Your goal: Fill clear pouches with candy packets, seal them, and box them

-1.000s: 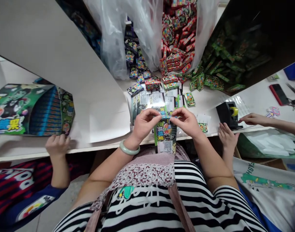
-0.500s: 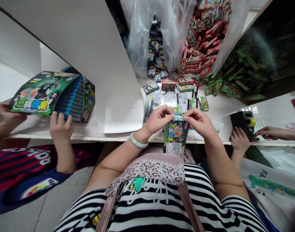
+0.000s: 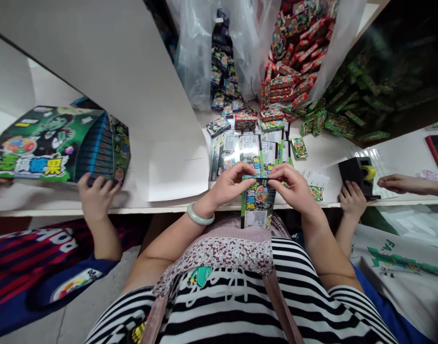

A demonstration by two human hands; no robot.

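A dark printed candy packet [image 3: 260,198] with colourful lettering and a pale label hangs over the table's front edge, close to my apron. My left hand [image 3: 236,181] pinches the packet's top edge at its left corner. At the right corner, my right hand [image 3: 292,185] grips that same edge between thumb and forefinger. A thin blue strip shows along the top between the fingertips. Just beyond my hands lie several similar packets [image 3: 249,143], overlapping flat on the table. Small candy boxes [image 3: 246,118] in red, green and purple sit behind them.
Clear plastic bags of purple boxes [image 3: 224,71] and red boxes [image 3: 294,71] stand at the back. Green boxes [image 3: 369,95] fill a dark carton at right. A co-worker at left handles a large display box [image 3: 54,143]; another touches a black tape dispenser [image 3: 357,174]. A white panel [image 3: 143,95] stands left.
My hands keep hold of the packet's top edge, lowered slightly. The left co-worker's display box has shifted left. The right co-worker's far hand has drawn up slightly from the tape dispenser.
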